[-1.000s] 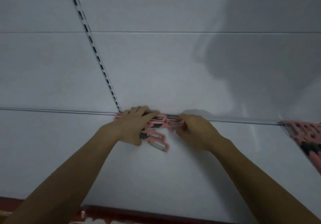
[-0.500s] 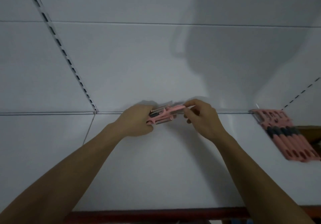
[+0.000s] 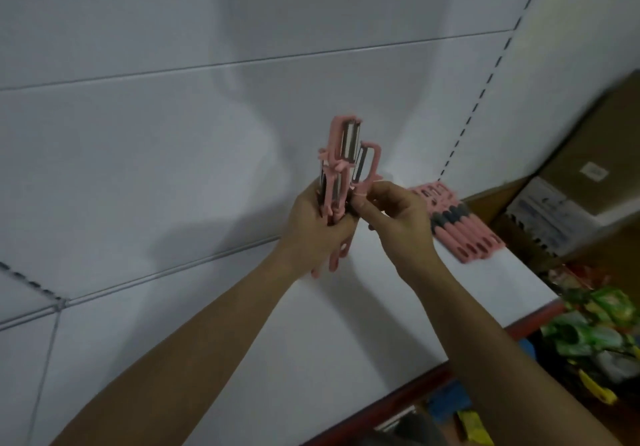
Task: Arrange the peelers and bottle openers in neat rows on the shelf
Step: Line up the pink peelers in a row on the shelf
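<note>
A bunch of pink peelers point(image 3: 341, 161) with steel blades stands upright in the air above the white shelf point(image 3: 311, 334). My left hand point(image 3: 317, 227) is wrapped around their handles. My right hand point(image 3: 394, 213) pinches the handle of the rightmost peeler in the bunch. A neat row of pink peelers with grey grips point(image 3: 453, 220) lies on the shelf at the back right, just behind my right hand.
The white back wall has a slotted upright point(image 3: 491, 75) at the right. A brown cardboard box point(image 3: 588, 168) stands past the shelf's right end. Green and yellow packets point(image 3: 595, 328) lie below the shelf's red front edge point(image 3: 398, 397).
Both hands have lifted the bunch of peelers off the back of the shelf and turned it upright. The view has swung to the right, bringing the laid row closer.
</note>
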The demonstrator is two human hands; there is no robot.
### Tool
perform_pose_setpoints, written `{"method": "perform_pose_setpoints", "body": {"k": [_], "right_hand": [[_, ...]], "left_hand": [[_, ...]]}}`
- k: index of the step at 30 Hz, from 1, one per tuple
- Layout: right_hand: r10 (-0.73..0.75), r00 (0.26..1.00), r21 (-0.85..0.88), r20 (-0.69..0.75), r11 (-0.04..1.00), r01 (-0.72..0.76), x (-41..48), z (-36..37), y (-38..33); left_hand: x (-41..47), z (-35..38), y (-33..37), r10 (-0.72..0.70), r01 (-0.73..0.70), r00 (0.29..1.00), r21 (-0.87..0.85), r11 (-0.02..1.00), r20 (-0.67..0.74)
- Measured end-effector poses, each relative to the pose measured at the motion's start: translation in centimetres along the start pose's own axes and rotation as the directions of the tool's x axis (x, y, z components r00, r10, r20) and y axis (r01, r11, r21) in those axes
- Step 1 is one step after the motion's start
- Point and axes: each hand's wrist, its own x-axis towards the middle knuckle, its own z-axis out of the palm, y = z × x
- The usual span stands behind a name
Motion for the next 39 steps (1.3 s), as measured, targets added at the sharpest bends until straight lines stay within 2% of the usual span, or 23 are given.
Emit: {"method": "perform_pose_setpoints", "body": {"k": [3, 6, 8, 11, 14, 17, 20, 26, 29, 32, 35, 39], "right_hand": [[0.012, 0.995, -0.017, -0.102, 1.0, -0.014, 0.0, -1.5, 0.4], [0.063, 0.974, -0.011, -0.216, 0.998, -0.067, 0.2, -2.8, 1.2], [0.063, 0.963, -0.028, -0.262, 0.997, -0.073, 0.1, -3.4, 1.8], [0.018, 0.962, -0.096, -0.273, 0.994, -0.045, -0.6, -4.0, 3.0], [0.031, 0.952, -0.102, -0.303, 0.993, -0.065, -1.1, -4.5, 4.3], [0.043, 0.958, -0.192, -0.282, 0.976, -0.101, -1.6, -4.5, 5.9], [0.043, 0.971, -0.27, -0.237, 0.957, -0.109, -1.8, -4.8, 6.7], [0.051, 0.922, -0.285, -0.384, 0.943, -0.171, -1.8, -5.3, 6.7], [0.005, 0.92, -0.441, -0.392, 0.876, -0.193, -1.3, -5.5, 7.1], [-0.054, 0.94, -0.646, -0.336, 0.739, -0.188, -0.6, -6.3, 7.4], [-0.1, 0.96, -0.765, -0.263, 0.628, -0.144, -0.3, -6.8, 7.3], [-0.165, 0.957, -0.862, -0.24, 0.491, -0.131, -0.4, -7.4, 7.8]], "left_hand": [[0.4, 1.8, -0.3, 0.007, -0.008, 1.0, -0.063, 0.998, -0.006], [1.0, 2.9, -1.2, 0.018, -0.026, 0.996, -0.093, 0.995, -0.086], [1.0, 3.4, -2.4, 0.005, -0.015, 0.996, -0.106, 0.994, -0.091], [-0.2, 3.8, -4.7, -0.07, 0.067, 0.996, -0.072, 0.995, -0.052], [-0.5, 4.1, -5.9, -0.117, 0.118, 0.993, -0.046, 0.992, 0.012], [0.3, 4.6, -5.7, -0.115, 0.124, 0.99, -0.114, 0.986, 0.08], [1.7, 5.3, -5.5, -0.11, 0.12, 0.99, -0.112, 0.986, 0.093], [3.5, 5.3, -7.0, -0.14, 0.158, 0.981, -0.135, 0.978, 0.137], [3.4, 5.1, -7.3, -0.17, 0.201, 0.969, -0.169, 0.965, 0.181], [3.7, 5.2, -7.1, -0.17, 0.209, 0.962, -0.179, 0.961, 0.212], [3.8, 5.2, -7.1, -0.189, 0.233, 0.956, -0.192, 0.953, 0.225], [3.9, 5.0, -7.0, -0.208, 0.253, 0.951, -0.195, 0.947, 0.228]]}}
